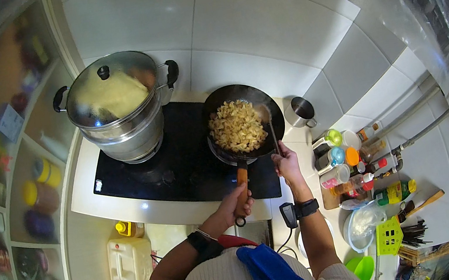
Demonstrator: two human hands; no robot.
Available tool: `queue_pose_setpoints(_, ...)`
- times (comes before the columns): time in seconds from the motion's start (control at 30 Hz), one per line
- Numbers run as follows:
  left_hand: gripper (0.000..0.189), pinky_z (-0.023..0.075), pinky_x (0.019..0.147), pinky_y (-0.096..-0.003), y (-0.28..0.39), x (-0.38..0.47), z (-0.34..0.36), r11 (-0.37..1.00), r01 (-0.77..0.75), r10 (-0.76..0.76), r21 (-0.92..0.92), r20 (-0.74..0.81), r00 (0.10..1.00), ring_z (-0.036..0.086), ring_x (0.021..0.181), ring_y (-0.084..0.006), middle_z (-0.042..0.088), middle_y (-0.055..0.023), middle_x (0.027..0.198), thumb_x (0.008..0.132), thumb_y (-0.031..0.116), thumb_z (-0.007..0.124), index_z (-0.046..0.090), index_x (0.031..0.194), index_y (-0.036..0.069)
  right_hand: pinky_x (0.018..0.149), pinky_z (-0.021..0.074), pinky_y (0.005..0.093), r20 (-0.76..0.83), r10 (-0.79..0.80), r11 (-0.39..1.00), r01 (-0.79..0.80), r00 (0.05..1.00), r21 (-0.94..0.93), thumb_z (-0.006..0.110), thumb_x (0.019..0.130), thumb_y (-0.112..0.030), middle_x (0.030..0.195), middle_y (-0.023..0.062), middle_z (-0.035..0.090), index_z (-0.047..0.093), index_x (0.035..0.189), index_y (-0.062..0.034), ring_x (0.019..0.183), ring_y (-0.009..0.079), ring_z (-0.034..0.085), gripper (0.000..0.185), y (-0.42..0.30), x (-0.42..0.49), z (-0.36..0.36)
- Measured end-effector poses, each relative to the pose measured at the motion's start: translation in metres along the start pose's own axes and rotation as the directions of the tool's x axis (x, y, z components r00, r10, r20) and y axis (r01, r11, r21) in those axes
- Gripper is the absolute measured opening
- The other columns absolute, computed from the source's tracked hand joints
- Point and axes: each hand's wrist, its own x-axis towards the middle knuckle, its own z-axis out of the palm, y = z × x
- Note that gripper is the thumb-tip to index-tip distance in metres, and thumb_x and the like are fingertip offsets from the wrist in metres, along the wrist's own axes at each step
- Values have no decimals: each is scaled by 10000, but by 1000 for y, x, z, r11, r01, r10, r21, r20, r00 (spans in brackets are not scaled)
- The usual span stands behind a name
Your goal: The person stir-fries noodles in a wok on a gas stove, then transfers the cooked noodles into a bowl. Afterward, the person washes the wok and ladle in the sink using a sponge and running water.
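Observation:
My left hand point(239, 203) is closed around the wooden handle point(241, 186) of a dark wok point(270, 99) on the right side of the black glass cooktop point(194, 169). Chopped, pale brown food point(238, 126) lies heaped in the wok. In my right hand point(287, 163) is the thin handle of a spatula or ladle point(273, 129), whose head rests against the wok's right inner side; its exact shape is unclear. A steel steamer pot point(127, 134) stands at the left of the cooktop, and something pale shows under its glass lid point(103, 70).
Right of the wok stands a steel cup point(300, 111). Seasoning jars and bottles point(346, 164) crowd the right counter, with a plastic bowl point(349, 232) and a green chopstick holder point(388, 237) nearer me. A plastic jug point(129, 262) is at lower left, beside frosted cabinet doors point(76, 236).

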Motion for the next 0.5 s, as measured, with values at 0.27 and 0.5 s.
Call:
queue_pose_setpoints(0.27, 335, 430, 480, -264, -1, -1, 1, 999, -19, 19, 32, -12, 1000, 475, 486, -103, 538, -43, 684, 922, 440, 519, 508, 908, 105, 634, 461, 249, -11, -325, 933, 319, 946, -164, 525, 793, 84, 948, 58, 628, 361, 1386, 30, 727, 140, 584, 617, 28, 62, 14)
queue_pose_setpoints(0.5, 332, 424, 485, -259, 2, -3, 3, 1000, 2, -2, 28, -10, 1000, 475, 488, -105, 533, -38, 670, 926, 443, 511, 510, 909, 111, 832, 469, 278, 523, -471, 578, 696, 711, -426, 540, 756, 84, 1024, 155, 638, 461, 1355, -106, 942, 246, 626, 633, 12, 49, 6)
